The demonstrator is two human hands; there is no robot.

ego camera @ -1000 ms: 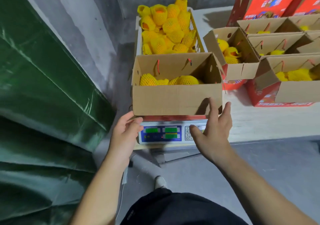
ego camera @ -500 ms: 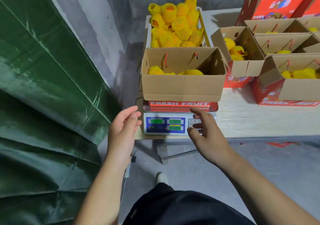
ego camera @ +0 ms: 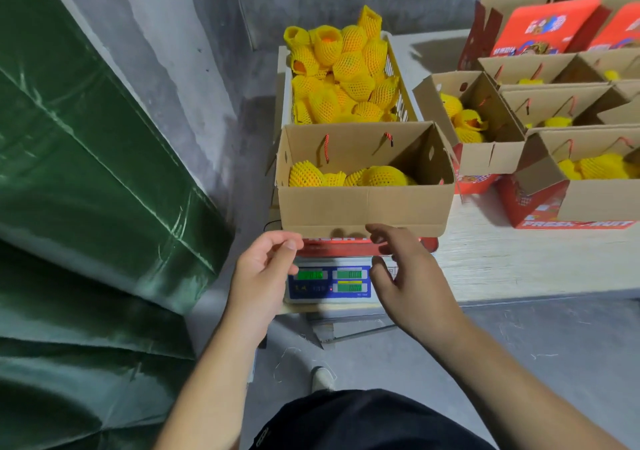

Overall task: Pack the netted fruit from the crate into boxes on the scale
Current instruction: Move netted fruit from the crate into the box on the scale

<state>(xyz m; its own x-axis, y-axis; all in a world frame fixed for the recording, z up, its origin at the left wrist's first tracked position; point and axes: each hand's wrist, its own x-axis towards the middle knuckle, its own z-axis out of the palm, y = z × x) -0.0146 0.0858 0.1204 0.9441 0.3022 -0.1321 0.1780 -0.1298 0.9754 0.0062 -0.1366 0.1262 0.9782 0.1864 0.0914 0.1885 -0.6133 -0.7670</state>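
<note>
On the near-left corner of the pale wooden counter (ego camera: 519, 262) sits a blue-faced digital scale (ego camera: 329, 283), and on its platform rests an open brown corrugated cardboard box (ego camera: 363, 203) with red printed sides and small red cord handles. Half a second ago the right hand (ego camera: 412, 276) hovered over the scale's keypad; it has since lifted toward the box's lower front edge, its fingers loosely spread and gripping nothing. The left hand (ego camera: 263, 269) has crept in beside the scale's left side, fingers softly curled and also empty, apparently just short of the box. With both hands closing on the box, the weighing looks finished, and the likely next step is lifting the box away toward the others.

Inside the box lie several round fruits in yellow foam netting (ego camera: 349, 176), covering only the bottom. Directly behind it, the white slatted plastic crate (ego camera: 401, 103) is heaped with more of the same spongy, lattice-textured netted fruit. Toward the counter's right end stand other red-and-brown fruit boxes (ego camera: 554, 158), flaps up, partly filled. A glossy green sheet (ego camera: 86, 172), creased, hangs at the left against the grey concrete wall.
</note>
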